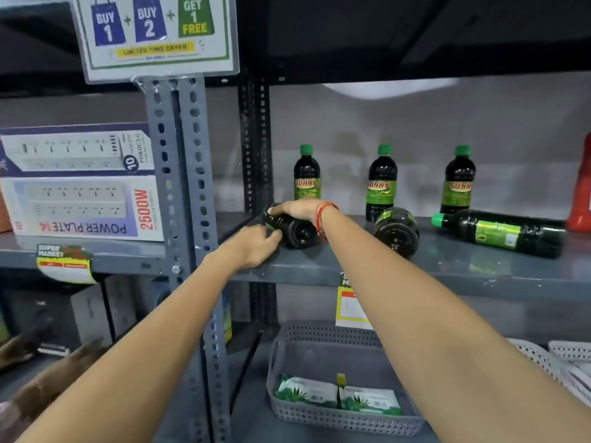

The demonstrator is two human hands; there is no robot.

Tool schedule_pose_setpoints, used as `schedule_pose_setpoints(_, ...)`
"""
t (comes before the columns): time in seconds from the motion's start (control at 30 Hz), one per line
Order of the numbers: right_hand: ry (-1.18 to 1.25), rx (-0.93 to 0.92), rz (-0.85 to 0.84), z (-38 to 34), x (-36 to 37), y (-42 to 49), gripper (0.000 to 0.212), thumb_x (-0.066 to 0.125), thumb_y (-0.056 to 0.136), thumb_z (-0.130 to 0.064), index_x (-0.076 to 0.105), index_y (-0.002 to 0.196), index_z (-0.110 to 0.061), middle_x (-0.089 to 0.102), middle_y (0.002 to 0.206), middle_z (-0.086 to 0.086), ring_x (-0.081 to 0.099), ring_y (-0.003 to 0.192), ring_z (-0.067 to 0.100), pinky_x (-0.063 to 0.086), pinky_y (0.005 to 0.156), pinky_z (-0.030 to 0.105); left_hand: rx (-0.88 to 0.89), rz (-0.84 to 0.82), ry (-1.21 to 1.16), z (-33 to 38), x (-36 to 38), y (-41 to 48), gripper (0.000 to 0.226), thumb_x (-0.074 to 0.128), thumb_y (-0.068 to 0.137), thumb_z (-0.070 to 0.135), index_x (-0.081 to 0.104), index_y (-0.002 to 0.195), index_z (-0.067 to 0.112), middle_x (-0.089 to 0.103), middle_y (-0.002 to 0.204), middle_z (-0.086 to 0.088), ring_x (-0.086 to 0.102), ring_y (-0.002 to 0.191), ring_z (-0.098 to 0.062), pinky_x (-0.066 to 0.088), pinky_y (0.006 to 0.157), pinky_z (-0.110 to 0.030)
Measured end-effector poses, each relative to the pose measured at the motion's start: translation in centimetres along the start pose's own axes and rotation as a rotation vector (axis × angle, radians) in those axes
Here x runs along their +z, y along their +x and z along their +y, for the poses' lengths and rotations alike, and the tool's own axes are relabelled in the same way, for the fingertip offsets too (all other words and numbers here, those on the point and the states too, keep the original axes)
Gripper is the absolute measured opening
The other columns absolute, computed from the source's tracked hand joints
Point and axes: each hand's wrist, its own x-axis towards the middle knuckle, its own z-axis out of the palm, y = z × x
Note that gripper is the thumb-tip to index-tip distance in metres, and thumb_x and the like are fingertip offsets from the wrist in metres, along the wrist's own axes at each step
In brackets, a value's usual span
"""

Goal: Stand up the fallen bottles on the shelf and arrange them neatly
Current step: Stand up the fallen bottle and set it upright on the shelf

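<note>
Our right hand (300, 210) wraps over the fallen dark green-labelled plastic bottle (292, 230), base toward us; left hand (256, 244) fingers touch its side.

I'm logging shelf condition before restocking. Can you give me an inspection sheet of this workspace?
Surface: grey metal shelf, scuffed at the front edge.
Job's things: three upright bottles at the back; three fallen bottles, one under the hands, one base-forward, one lying sideways.
Clutter: red container at the right edge.
Hands: right hand on top of the leftmost fallen bottle; left hand at its side.
Cables: nothing seen.
Surroundings: power strip boxes on the left, promo sign above, grey basket below.
</note>
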Motion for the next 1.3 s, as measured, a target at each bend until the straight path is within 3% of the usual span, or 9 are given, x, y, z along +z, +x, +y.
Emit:
schedule_pose_setpoints(0.17, 0.097, 0.043, -0.045, 0.0, -0.1, -0.6, 0.034, 0.064, 0.082, -0.035, 0.049, 0.075, -0.006, 0.057, 0.076, 0.012, 0.054, 0.064, 0.023, 0.049, 0.067, 0.032, 0.156, 0.1, 0.164, -0.3, 2.0, -1.9, 0.053, 0.027, 0.09, 0.048, 0.058, 0.086, 0.006, 0.066, 0.1, -0.021, 0.058, 0.095, -0.038, 0.039, 0.071, -0.037)
schedule_pose_setpoints(0.33, 0.292, 0.022, 0.01, 1.0, 0.1, 0.1, 0.034, 0.075, 0.069, -0.032, 0.055, 0.082, -0.007, 0.066, 0.1, 0.015, 0.064, 0.091, 0.03, 0.053, 0.09, 0.04, 0.22, 0.401, 0.29, -0.7, 3.6, -2.9, 0.052, 0.023, 0.09, 0.044, 0.062, 0.093, 0.01, 0.069, 0.097, -0.01, 0.062, 0.086, -0.032, 0.031, 0.06, -0.032)
schedule_pose_setpoints(0.43, 0.414, -0.01, 0.098, 1.8, 0.3, 0.9, 0.064, 0.08, 0.049, -0.04, 0.059, 0.101, -0.008, 0.069, 0.105, 0.015, 0.067, 0.093, 0.033, 0.056, 0.087, 0.046, 0.229, 0.388, 0.312, -0.9, 3.7, -2.6, 0.05, 0.021, 0.09, 0.042, 0.059, 0.09, 0.01, 0.068, 0.098, -0.009, 0.062, 0.084, -0.032, 0.031, 0.059, -0.031)
schedule_pose_setpoints(0.57, 0.55, -0.128, 0.25, 2.4, 0.3, 0.2, 0.053, 0.082, 0.057, -0.036, 0.06, 0.1, -0.013, 0.069, 0.101, 0.012, 0.069, 0.087, 0.031, 0.058, 0.083, 0.043, 0.212, 0.133, 0.261, -1.1, 2.8, -1.8, 0.067, 0.011, 0.08, 0.05, 0.055, 0.108, 0.008, 0.059, 0.123, -0.013, 0.056, 0.108, -0.031, 0.045, 0.081, -0.039)
schedule_pose_setpoints(0.67, 0.534, -0.183, 0.367, 2.6, 0.4, -0.1, 0.038, 0.083, 0.055, -0.038, 0.057, 0.076, -0.02, 0.07, 0.094, 0.008, 0.069, 0.086, 0.028, 0.057, 0.083, 0.043, 0.153, -0.09, 0.243, -0.5, 1.7, -1.3, 0.074, 0.012, 0.077, 0.049, 0.045, 0.128, 0.006, 0.041, 0.145, -0.014, 0.041, 0.131, -0.028, 0.032, 0.107, -0.044)
schedule_pose_setpoints(0.83, 0.484, -0.266, 0.443, 2.9, 0.7, 0.4, 0.035, 0.084, 0.059, -0.039, 0.054, 0.068, -0.025, 0.067, 0.087, 0.003, 0.067, 0.087, 0.026, 0.055, 0.084, 0.041, 0.122, -0.11, 0.281, 0.2, 1.5, -1.6, 0.057, 0.022, 0.094, 0.042, 0.035, 0.139, 0.01, 0.029, 0.153, -0.011, 0.031, 0.138, -0.026, 0.024, 0.111, -0.041)
schedule_pose_setpoints(0.97, 0.461, -0.337, 0.463, 2.7, 0.8, 0.9, 0.036, 0.084, 0.064, -0.034, 0.059, 0.086, -0.021, 0.063, 0.089, -0.001, 0.065, 0.094, 0.022, 0.049, 0.08, 0.03, 0.116, -0.108, 0.258, 0.2, 1.4, -1.5, 0.053, 0.024, 0.096, 0.038, 0.034, 0.139, 0.009, 0.031, 0.152, -0.011, 0.033, 0.137, -0.027, 0.026, 0.109, -0.039)
schedule_pose_setpoints(1.07, 0.469, -0.343, 0.463, 2.6, 0.8, 0.9, 0.073, 0.086, 0.063, -0.025, 0.047, 0.122, -0.011, 0.059, 0.105, 0.001, 0.055, 0.096, 0.014, 0.041, 0.082, 0.023, 0.106, -0.126, 0.255, 0.1, 1.3, -1.3, 0.053, 0.023, 0.096, 0.038, 0.036, 0.138, 0.008, 0.034, 0.15, -0.013, 0.036, 0.135, -0.029, 0.028, 0.108, -0.04)
schedule_pose_setpoints(1.3, 0.434, -0.359, 0.418, 3.8, 0.2, 1.3, 0.086, 0.09, 0.056, -0.022, 0.04, 0.126, -0.011, 0.059, 0.119, 0.004, 0.054, 0.104, 0.015, 0.044, 0.092, 0.028, 0.183, 0.115, 0.255, -0.5, 2.2, -2.2, 0.061, 0.019, 0.084, 0.047, 0.055, 0.12, 0.013, 0.06, 0.127, -0.009, 0.057, 0.11, -0.032, 0.043, 0.085, -0.039)
